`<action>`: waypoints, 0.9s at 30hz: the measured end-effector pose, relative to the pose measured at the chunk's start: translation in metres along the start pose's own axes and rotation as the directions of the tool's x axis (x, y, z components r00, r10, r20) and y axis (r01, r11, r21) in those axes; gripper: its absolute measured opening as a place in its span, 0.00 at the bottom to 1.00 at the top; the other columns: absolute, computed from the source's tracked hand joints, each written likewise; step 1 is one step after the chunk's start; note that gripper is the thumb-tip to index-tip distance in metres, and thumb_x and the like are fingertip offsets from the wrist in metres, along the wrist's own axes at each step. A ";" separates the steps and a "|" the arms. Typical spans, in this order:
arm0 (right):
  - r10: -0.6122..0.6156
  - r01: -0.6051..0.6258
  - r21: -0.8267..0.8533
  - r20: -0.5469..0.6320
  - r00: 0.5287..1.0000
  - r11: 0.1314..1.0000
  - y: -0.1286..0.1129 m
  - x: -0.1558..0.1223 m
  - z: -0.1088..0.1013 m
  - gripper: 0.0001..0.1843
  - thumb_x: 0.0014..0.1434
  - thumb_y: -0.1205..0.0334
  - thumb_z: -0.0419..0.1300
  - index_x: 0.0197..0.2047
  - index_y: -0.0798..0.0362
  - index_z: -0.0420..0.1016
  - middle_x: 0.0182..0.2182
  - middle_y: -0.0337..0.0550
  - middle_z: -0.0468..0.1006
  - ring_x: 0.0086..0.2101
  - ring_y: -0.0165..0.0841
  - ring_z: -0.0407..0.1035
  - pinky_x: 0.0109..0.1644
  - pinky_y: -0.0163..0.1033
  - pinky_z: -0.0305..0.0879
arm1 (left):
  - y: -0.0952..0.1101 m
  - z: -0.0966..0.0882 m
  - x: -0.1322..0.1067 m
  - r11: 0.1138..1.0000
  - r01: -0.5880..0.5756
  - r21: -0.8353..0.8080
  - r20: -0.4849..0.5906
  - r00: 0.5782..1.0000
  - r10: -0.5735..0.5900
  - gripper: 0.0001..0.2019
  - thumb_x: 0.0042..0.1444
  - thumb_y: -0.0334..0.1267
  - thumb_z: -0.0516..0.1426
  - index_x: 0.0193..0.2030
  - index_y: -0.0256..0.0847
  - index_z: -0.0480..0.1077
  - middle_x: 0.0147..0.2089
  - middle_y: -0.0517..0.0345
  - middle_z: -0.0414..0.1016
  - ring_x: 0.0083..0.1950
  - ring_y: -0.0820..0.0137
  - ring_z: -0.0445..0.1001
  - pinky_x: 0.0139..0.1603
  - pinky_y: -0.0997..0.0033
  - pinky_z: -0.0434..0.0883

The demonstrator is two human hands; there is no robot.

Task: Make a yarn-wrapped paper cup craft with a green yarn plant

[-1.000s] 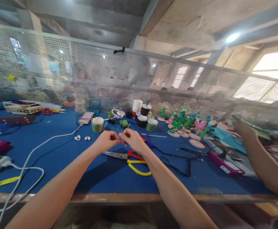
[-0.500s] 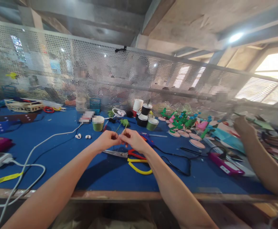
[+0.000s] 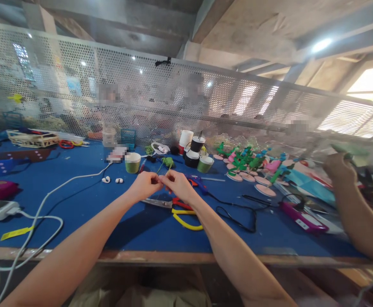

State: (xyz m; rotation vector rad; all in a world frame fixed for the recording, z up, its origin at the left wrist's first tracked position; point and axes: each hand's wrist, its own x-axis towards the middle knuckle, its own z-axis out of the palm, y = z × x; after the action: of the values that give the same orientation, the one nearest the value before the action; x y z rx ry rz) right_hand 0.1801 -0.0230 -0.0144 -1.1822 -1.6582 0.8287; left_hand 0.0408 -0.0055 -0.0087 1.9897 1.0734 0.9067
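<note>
Blue table [image 3: 87, 213] under scissors [image 3: 169, 205], earbuds [image 3: 105, 179], white cable [image 3: 63, 184]

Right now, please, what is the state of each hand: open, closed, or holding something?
Left hand: closed, fingers pinching a thin stem.
Right hand: closed, fingers pinching the same thin stem.

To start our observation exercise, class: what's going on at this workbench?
A person works with bare hands above a blue table. The left hand and right hand meet fingertip to fingertip, both pinching a thin green stem. Beneath them, scissors lie on the table. At the far right, a co-worker's hand holds up a blurred green piece.
</note>
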 end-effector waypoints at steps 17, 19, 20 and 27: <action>-0.002 0.000 -0.025 -0.057 0.998 1.000 0.003 0.002 -0.001 0.17 0.48 0.50 0.55 0.20 0.53 0.58 0.11 0.31 0.63 0.11 0.23 0.56 0.15 0.29 0.54 | 0.003 -0.001 0.000 1.000 -0.016 -0.021 0.017 1.000 0.016 0.06 0.38 0.36 0.55 0.19 0.35 0.65 0.17 0.65 0.63 0.21 0.77 0.59 0.23 0.77 0.56; 0.002 -0.005 -0.041 -0.069 0.998 0.999 0.004 0.002 0.000 0.17 0.48 0.50 0.55 0.20 0.53 0.58 0.11 0.31 0.62 0.11 0.22 0.56 0.15 0.29 0.53 | 0.004 -0.001 -0.001 1.000 -0.010 -0.026 0.012 1.000 0.010 0.05 0.38 0.35 0.55 0.18 0.35 0.65 0.17 0.66 0.62 0.21 0.77 0.58 0.22 0.77 0.55; 0.005 -0.008 -0.043 -0.074 0.997 0.999 0.004 0.002 0.000 0.17 0.47 0.50 0.55 0.20 0.53 0.58 0.11 0.30 0.62 0.11 0.22 0.56 0.15 0.29 0.53 | 0.005 -0.001 -0.001 1.000 -0.006 -0.030 0.011 1.000 0.006 0.05 0.38 0.35 0.55 0.18 0.35 0.65 0.16 0.66 0.62 0.21 0.77 0.58 0.22 0.77 0.55; -0.001 -0.025 0.222 0.114 0.994 0.975 -0.002 0.001 -0.005 0.17 0.45 0.48 0.56 0.26 0.54 0.61 0.18 0.33 0.66 0.19 0.25 0.63 0.19 0.30 0.60 | 0.005 -0.006 -0.001 0.992 0.027 -0.121 0.072 0.997 -0.019 0.07 0.39 0.38 0.55 0.21 0.34 0.68 0.21 0.62 0.69 0.24 0.75 0.65 0.29 0.76 0.62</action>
State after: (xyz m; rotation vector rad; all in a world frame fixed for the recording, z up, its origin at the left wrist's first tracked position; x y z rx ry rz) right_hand 0.1843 -0.0223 -0.0100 -1.0054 -1.6010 1.0771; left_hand 0.0374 -0.0067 -0.0019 1.8911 0.9760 0.8620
